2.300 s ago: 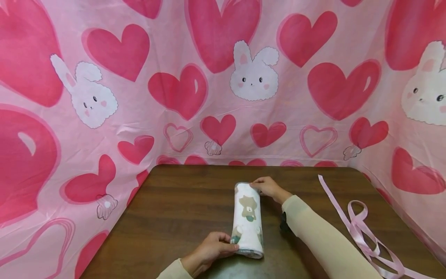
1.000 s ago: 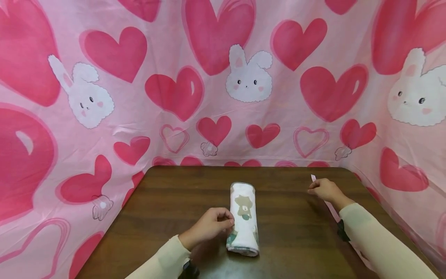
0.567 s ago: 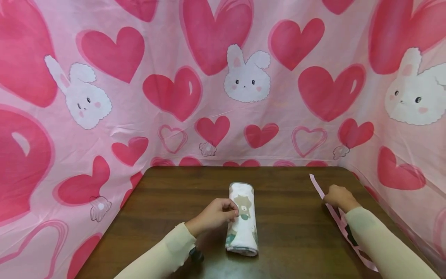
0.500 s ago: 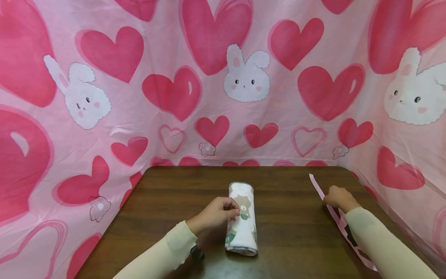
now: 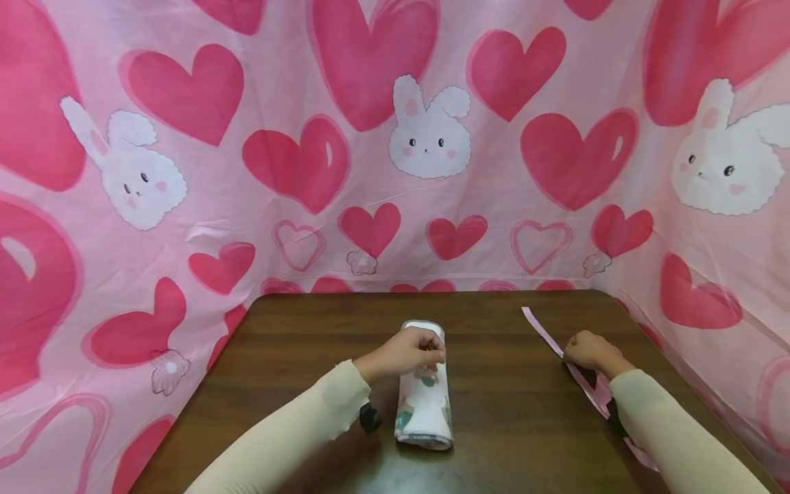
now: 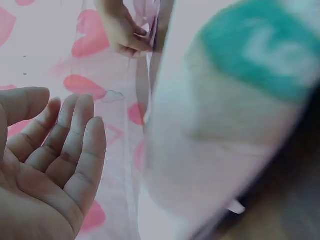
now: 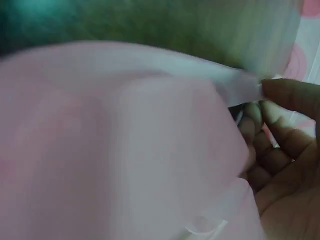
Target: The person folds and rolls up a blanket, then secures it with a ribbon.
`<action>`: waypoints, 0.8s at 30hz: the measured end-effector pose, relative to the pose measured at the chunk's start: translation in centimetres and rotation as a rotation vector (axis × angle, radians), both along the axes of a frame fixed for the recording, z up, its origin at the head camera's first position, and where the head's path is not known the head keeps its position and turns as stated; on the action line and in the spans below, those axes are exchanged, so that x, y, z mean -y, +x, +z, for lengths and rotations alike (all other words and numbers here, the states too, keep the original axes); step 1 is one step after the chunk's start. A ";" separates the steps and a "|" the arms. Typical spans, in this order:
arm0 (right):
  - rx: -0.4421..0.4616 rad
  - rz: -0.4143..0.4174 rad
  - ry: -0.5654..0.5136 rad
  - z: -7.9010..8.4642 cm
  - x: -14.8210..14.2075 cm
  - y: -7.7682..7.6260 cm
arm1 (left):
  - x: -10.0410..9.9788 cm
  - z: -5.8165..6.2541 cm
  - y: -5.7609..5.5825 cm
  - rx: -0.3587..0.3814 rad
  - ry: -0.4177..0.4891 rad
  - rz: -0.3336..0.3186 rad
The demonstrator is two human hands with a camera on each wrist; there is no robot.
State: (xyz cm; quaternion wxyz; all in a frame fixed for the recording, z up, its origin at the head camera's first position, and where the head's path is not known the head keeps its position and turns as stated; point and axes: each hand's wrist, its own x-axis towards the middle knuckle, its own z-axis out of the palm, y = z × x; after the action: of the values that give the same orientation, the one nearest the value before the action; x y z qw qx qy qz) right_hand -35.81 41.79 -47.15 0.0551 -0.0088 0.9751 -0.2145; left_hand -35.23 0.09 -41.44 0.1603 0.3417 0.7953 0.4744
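A rolled white towel (image 5: 424, 412) with bear and green prints lies lengthwise on the table. My left hand (image 5: 407, 353) hovers over its upper half and hides part of the print. In the left wrist view, that hand's fingers are loosely bent with nothing between them, beside the blurred towel (image 6: 225, 140). Over to the right, my right hand (image 5: 595, 351) pinches a pink satin ribbon (image 5: 543, 333) partway along its length. The right wrist view shows the ribbon (image 7: 150, 150) close up and blurred, with thumb and fingers on its edge. My right forearm covers much of the ribbon.
The dark brown wooden table (image 5: 345, 315) has rounded far corners. A pink curtain (image 5: 296, 82) with hearts and rabbits surrounds it at the back and sides. Both sleeves are cream, and a dark band (image 5: 370, 417) shows at my left wrist.
Both hands have left the towel. My right hand went to the ribbon and now draws it slightly left. My left hand has moved up and right across the towel.
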 end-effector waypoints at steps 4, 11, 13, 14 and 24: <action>-0.091 0.036 -0.078 -0.5 0.8 0.2 | -1.8 0.8 -0.9 -0.038 -0.061 -0.028; -0.147 0.129 -0.310 -1.1 2.7 0.6 | -4.7 1.4 -2.2 -0.138 -0.179 -0.047; -0.156 0.163 -0.379 -1.2 3.3 0.7 | -5.4 1.4 -2.5 -0.177 -0.216 -0.046; -0.165 0.181 -0.405 -1.1 3.6 0.8 | -5.7 1.4 -2.5 -0.192 -0.230 -0.049; -0.129 0.343 -0.670 -0.5 6.9 1.7 | -8.9 1.4 -3.2 -0.245 -0.327 -0.067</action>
State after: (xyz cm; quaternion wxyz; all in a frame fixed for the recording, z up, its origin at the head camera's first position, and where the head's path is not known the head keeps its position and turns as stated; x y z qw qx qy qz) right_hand -34.11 34.85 -47.69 0.0226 -0.2029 0.8368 -0.5080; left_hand -38.47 8.98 -39.99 0.1314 0.3924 0.8634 0.2885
